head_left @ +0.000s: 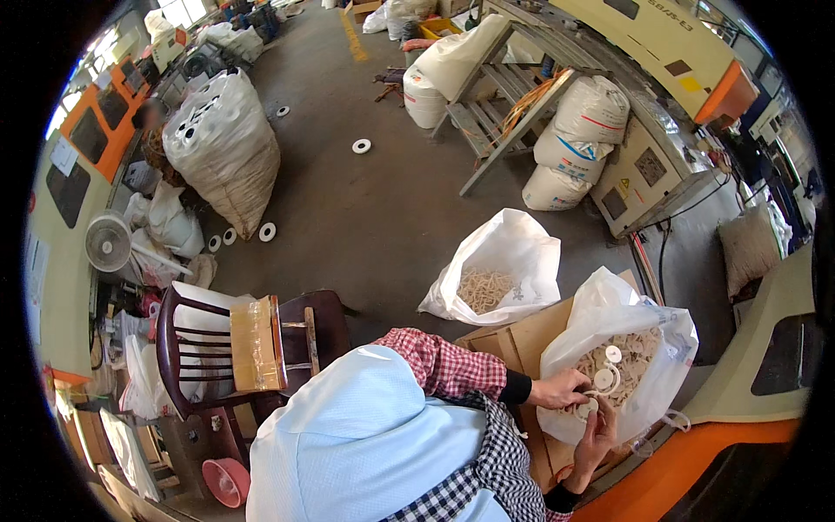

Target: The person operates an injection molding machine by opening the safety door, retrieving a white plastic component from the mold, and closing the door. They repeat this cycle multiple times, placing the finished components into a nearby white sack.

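My left hand (561,390) and my right hand (596,439) come together over the near edge of an open white plastic bag (665,348). Both pinch a small pale round plastic part (589,407) between their fingertips. Next to it, thin curved strips and white discs (604,378) are visible above the bag's contents; whether they join the held part is unclear. Beige plastic scraps (639,357) fill the bag's inside. My sleeves are red checked with black cuffs.
A second open bag (531,252) of beige pieces stands beyond on the floor, beside cardboard (513,344). At left are a dark wooden chair (178,348), a pink basin (226,481) and a large full sack (230,148). An orange-and-cream machine (748,409) borders the right.
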Action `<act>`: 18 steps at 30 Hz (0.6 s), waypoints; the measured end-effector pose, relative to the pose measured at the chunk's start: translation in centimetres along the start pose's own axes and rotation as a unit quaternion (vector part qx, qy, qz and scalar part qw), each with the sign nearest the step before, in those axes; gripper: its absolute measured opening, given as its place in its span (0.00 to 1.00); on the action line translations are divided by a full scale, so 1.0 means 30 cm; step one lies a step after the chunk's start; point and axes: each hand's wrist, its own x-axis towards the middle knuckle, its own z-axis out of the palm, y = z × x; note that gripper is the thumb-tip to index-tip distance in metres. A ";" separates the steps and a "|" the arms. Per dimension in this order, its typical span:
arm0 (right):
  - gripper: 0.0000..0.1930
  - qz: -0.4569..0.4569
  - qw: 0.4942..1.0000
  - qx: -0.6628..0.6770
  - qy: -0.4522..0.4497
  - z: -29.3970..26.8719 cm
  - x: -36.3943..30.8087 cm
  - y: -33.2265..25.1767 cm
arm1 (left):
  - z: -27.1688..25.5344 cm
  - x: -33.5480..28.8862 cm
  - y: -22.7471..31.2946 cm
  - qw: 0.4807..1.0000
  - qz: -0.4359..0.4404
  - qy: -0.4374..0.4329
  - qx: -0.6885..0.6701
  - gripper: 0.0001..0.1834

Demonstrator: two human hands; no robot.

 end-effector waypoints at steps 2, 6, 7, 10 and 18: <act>0.09 0.018 1.000 0.014 -0.002 0.001 -0.013 0.006 | -0.003 -0.004 0.014 0.999 -0.031 -0.040 -0.011 0.08; 0.06 -0.049 0.994 -0.095 -0.023 -0.023 -0.045 -0.022 | 0.000 -0.026 0.036 0.991 -0.049 -0.124 -0.016 0.11; 0.07 -0.044 0.995 -0.090 -0.012 -0.028 -0.050 -0.051 | 0.012 -0.030 0.041 0.989 -0.044 -0.140 -0.020 0.11; 0.08 0.005 0.999 0.024 -0.035 -0.074 -0.057 -0.065 | -0.026 -0.002 0.001 0.979 -0.102 -0.140 -0.108 0.16; 0.07 -0.102 0.976 -0.191 0.032 -0.041 -0.092 -0.009 | -0.050 -0.025 0.118 0.940 -0.265 -0.190 -0.100 0.12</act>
